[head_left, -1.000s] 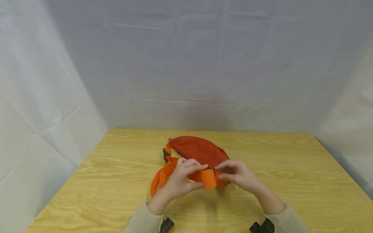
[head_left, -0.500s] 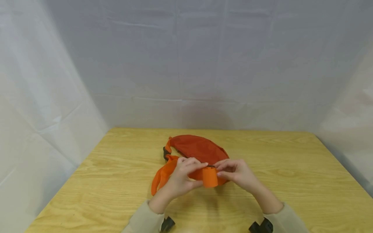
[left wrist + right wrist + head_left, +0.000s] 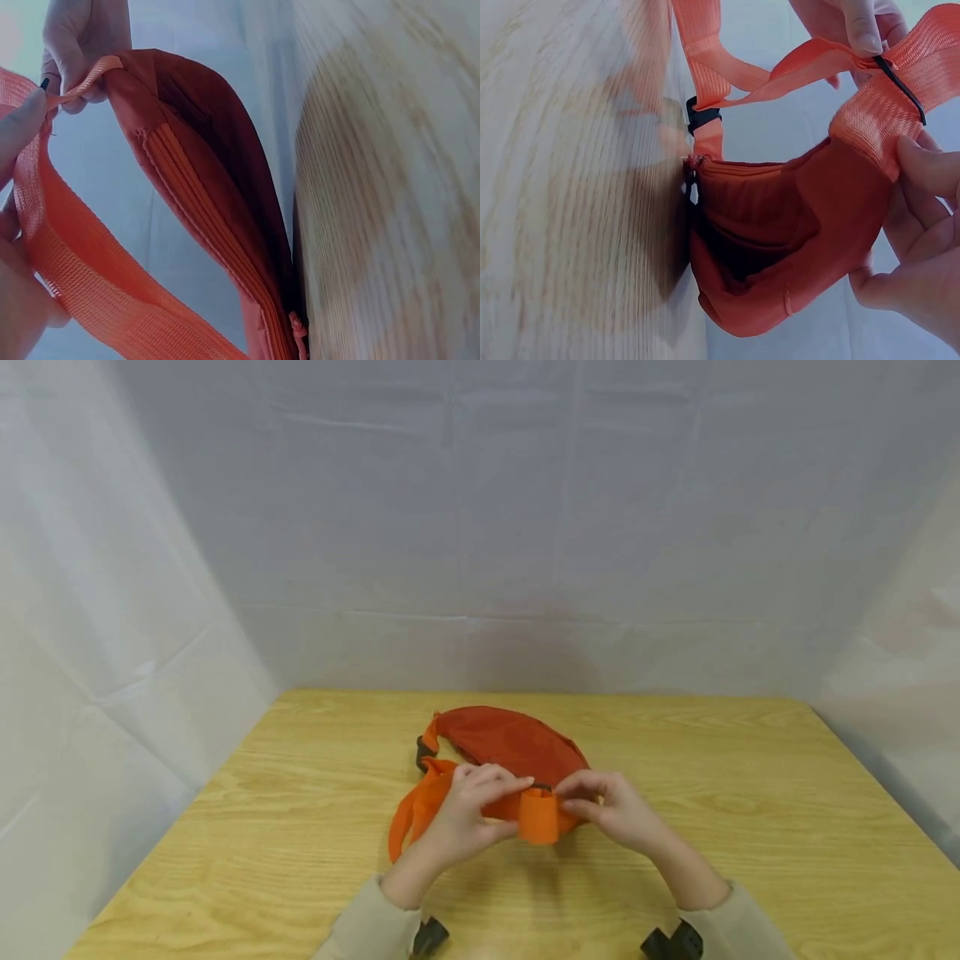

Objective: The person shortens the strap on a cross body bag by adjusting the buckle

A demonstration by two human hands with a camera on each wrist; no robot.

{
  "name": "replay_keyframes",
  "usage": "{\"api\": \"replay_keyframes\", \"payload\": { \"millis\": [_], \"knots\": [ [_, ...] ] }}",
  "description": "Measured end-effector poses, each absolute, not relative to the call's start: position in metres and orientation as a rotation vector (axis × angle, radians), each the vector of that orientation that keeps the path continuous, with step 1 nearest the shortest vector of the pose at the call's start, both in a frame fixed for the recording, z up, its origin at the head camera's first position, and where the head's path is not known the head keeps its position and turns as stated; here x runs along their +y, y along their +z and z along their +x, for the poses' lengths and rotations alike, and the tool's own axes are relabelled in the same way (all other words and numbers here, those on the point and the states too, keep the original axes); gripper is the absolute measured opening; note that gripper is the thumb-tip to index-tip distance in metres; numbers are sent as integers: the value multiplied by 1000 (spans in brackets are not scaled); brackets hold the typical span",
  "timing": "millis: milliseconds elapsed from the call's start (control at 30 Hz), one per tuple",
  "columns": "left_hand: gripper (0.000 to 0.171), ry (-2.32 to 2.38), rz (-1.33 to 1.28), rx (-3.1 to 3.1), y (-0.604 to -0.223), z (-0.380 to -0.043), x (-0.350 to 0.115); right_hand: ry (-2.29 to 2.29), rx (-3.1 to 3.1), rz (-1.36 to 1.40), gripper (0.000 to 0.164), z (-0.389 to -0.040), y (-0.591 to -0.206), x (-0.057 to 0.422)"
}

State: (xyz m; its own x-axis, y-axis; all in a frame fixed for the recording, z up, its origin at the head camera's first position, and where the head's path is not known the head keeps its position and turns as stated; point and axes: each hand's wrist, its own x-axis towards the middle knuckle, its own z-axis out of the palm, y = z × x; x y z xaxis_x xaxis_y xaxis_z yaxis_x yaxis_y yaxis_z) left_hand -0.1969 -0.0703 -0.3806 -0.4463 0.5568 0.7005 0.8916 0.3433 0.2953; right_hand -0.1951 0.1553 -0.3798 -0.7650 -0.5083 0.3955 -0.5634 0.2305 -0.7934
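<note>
A red waist bag (image 3: 510, 745) rests on the table, its near end raised toward the hands. Its orange webbing strap (image 3: 105, 262) passes through a thin black slider (image 3: 900, 90) near that end. My left hand (image 3: 468, 814) pinches the strap at the slider, thumb below and fingers above. My right hand (image 3: 618, 814) pinches the strap where it joins the bag, just right of the slider. Between the hands a strap loop (image 3: 538, 818) hangs toward me. In the left wrist view the bag's zipper (image 3: 187, 180) faces the camera. Fingers partly hide the slider.
A black buckle (image 3: 425, 753) sits on the strap at the bag's far left end. Slack strap (image 3: 408, 818) lies beside the left forearm. The wooden table (image 3: 750, 810) has white sheeting (image 3: 480, 527) behind and at both sides.
The strap loop between the hands has turned and opened slightly, so its upper rim shows. The right fingers have shifted a little at the slider. The bag has barely moved.
</note>
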Motion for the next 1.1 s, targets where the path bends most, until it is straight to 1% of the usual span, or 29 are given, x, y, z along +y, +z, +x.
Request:
{"api": "replay_keyframes", "payload": {
  "millis": [133,300,400,533,700,800,867,1100],
  "knots": [
    [49,-887,-1289,-2143,-380,-196,-70,1573,-2404,1065,12,-194,-380,154],
    [50,-859,-1249,-2162,-379,-195,-70,1591,-2343,1124,15,-193,-381,150],
    [50,-871,-1220,-2168,-379,-195,-70,1664,-2343,1132,22,-192,-381,148],
    [51,-877,-1196,-2170,-379,-195,-71,1656,-2351,1158,36,-189,-381,145],
    [51,-883,-1183,-2183,-378,-194,-71,1307,-2322,1169,55,-187,-381,141],
    [51,-887,-1185,-2184,-378,-194,-71,1165,-2267,1156,61,-187,-382,139],
    [51,-887,-1190,-2181,-378,-194,-71,1123,-2231,1155,62,-187,-383,138],
    [52,-882,-1200,-2174,-378,-195,-72,1048,-2110,1205,58,-189,-387,136]
  ]
}}
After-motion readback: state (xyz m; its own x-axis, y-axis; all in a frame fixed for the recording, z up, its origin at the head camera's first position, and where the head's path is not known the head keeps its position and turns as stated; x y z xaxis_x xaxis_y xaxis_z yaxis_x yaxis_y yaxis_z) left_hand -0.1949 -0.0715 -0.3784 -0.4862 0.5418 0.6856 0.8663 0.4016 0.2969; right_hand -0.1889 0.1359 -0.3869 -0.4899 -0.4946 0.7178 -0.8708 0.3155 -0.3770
